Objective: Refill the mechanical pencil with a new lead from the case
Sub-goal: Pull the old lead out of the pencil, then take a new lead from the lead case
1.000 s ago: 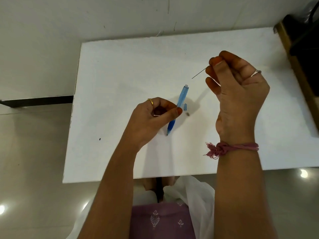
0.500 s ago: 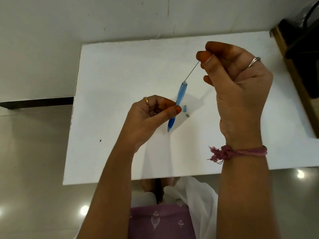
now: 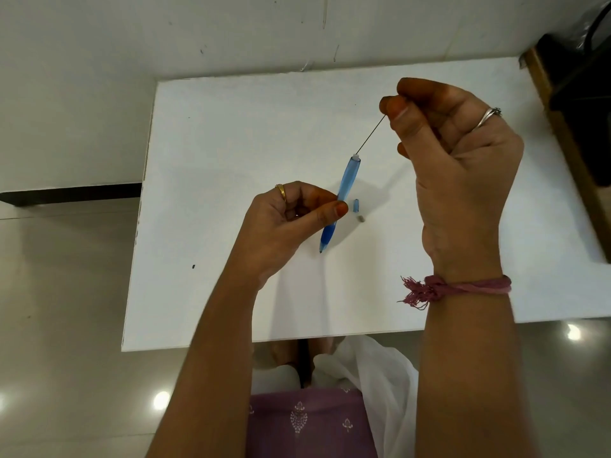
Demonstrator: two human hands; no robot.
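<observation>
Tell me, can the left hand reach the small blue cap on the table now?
Probably not freely: the left hand is gripping the pencil. The blue cap lies uncovered just beside the pencil, but the hand must release it first.

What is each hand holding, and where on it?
Left hand: pencil, pinched mid-barrel. Right hand: lead, pinched at its upper end, lower end at the pencil's open top.

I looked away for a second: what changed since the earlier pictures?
The right hand carried the lead over to the open top of the pencil; its lower end now meets the opening. The left hand grips the pencil as before; the small cap lies unmoved on the table.
</observation>
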